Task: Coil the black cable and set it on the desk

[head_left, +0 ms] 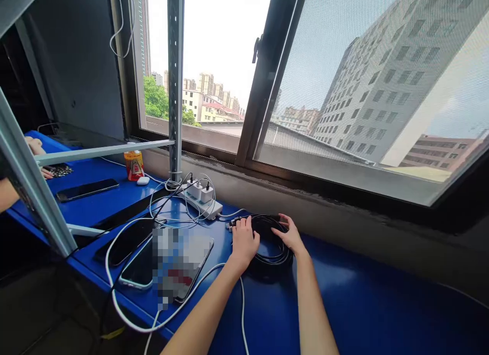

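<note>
A coil of black cable (275,258) lies on the blue tabletop below the window. My left hand (244,239) is closed over the coil's left side, its fingers bent beside the cable's metal plug ends (230,224). Around the right side of the coil curves my right hand (290,237), with the thumb toward the middle of the loop and the fingers at its far edge. Parts of the cable under both hands are hidden.
Left of the coil are a white power strip (208,209) with chargers, tangled white cables (110,263) and several phones, including one phone (206,248) partly blurred out. A metal shelf post (34,182) stands at left. Beyond it shows another person's hand (35,145).
</note>
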Tool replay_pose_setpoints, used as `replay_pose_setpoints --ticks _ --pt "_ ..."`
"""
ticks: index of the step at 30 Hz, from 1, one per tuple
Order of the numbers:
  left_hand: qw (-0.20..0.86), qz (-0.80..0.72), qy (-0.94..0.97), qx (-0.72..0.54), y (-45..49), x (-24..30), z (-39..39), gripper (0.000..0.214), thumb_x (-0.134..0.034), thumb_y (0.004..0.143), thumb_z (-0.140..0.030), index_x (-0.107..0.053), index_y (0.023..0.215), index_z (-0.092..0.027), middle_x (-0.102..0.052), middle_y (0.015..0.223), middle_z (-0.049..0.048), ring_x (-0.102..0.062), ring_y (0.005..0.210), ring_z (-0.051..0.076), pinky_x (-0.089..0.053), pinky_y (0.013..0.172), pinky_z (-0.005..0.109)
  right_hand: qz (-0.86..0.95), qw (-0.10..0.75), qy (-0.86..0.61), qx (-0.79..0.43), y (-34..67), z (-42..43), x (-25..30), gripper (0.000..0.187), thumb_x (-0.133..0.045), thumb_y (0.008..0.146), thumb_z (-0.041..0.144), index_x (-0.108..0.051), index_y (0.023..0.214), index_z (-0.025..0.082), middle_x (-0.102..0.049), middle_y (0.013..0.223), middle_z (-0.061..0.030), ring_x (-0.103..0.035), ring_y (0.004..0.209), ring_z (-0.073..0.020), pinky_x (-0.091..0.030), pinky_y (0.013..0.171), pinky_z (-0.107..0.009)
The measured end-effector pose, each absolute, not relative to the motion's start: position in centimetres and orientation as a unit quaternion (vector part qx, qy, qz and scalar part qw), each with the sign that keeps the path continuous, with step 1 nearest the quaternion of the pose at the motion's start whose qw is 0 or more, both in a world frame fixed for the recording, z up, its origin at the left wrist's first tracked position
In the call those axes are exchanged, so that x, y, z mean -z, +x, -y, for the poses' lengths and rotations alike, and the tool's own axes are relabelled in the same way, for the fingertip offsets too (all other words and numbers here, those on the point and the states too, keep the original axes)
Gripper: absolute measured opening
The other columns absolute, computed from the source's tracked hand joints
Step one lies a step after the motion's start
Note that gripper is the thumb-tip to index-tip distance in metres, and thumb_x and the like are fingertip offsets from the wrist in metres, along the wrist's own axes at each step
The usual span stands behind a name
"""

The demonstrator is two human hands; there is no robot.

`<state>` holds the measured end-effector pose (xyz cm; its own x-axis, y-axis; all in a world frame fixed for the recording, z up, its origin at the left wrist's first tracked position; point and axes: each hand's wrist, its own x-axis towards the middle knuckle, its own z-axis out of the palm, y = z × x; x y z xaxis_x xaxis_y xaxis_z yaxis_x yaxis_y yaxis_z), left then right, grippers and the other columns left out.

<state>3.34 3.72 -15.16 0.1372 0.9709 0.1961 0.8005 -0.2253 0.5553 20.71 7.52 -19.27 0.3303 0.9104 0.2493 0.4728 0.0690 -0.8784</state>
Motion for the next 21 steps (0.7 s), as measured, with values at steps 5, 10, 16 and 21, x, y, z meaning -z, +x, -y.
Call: replay_pose_setpoints --ticks 5,10,16,21 --pt "0.163 -0.597 0.734 -0.279 3.3 15.1 -3.5 0.049 -0.043 0.083 -0.013 -0.051 0.132 -0.011 -0.058 0.125 0.0139 -0.05 0.117 0.027 -0.038 0.101 0.039 0.514 0.534 -0.633 -0.224 20.4 -6.5 19.6 0.03 -0.06 0.091 0.03 -0.056 0.117 0.015 -0.058 0.114 -0.008 -0.059 0.098 -0.0205 -0.051 0.085 -0.041" --pt "0.175 -0.596 0.726 -0.296 3.7 15.1 -3.1 0.051 -0.045 0.082 -0.013 -0.05 0.132 -0.011 -0.058 0.125 0.0146 -0.05 0.115 0.028 -0.037 0.1 0.039 0.459 0.596 -0.621 -0.219 20.0 -4.7 20.6 0.03 -0.058 0.092 0.031 -0.056 0.118 0.015 -0.058 0.115 -0.0083 -0.059 0.101 -0.0213 -0.051 0.087 -0.042" --pt "0.209 -0.601 0.693 -0.338 3.4 14.8 -3.7 0.039 -0.047 0.084 -0.017 -0.06 0.121 -0.011 -0.061 0.117 0.0148 -0.052 0.113 0.029 -0.037 0.098 0.039 0.386 0.666 -0.606 -0.203 20.8 -2.5 21.1 0.026 -0.059 0.091 0.031 -0.058 0.111 0.014 -0.059 0.111 -0.0074 -0.059 0.099 -0.0201 -0.05 0.086 -0.041" --pt "0.251 -0.623 0.623 -0.401 1.9 14.4 -5.8 0.029 -0.041 0.087 -0.019 -0.07 0.084 -0.018 -0.065 0.099 0.0095 -0.062 0.093 0.023 -0.043 0.085 0.033 0.331 0.705 -0.569 -0.263 21.5 -0.7 22.1 0.024 -0.055 0.093 0.037 -0.059 0.099 0.014 -0.06 0.092 -0.0033 -0.059 0.076 -0.0137 -0.052 0.066 -0.029"
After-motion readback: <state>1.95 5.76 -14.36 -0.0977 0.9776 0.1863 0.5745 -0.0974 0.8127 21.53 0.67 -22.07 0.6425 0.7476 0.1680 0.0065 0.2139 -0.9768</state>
